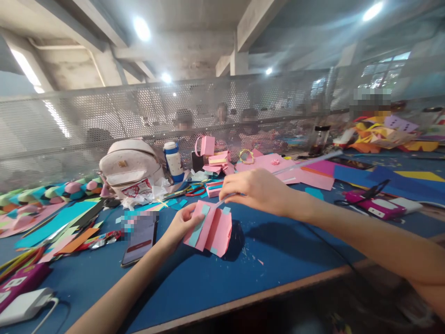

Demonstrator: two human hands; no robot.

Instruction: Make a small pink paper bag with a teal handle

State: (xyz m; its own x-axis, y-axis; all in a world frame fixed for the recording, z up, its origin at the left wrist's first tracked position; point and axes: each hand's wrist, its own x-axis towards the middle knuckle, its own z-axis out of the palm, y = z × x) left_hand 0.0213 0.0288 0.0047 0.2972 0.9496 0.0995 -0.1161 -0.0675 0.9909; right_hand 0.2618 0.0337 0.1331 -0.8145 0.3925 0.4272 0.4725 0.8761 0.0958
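My left hand [181, 228] pinches the left side of a folded pink paper piece [219, 231] with light-blue strips along it. The piece is held just over the table and has a crease down its middle. My right hand [259, 189] is closed around a long translucent stick [308, 161], which looks like a glue stick. Its lower end is at the top edge of the pink paper; whether they touch, I cannot tell. The other end points up to the right, behind the hand. Beyond the fingers lies a small pink-and-blue paper box [213, 189].
The blue table [278, 260] holds a phone [141, 241], scissors [196, 190], a white backpack [130, 162], a bottle [173, 160] and pink paper sheets [313, 178]. Power strips lie left and right [370, 204]. A perforated metal screen [139, 109] stands behind, with people beyond it.
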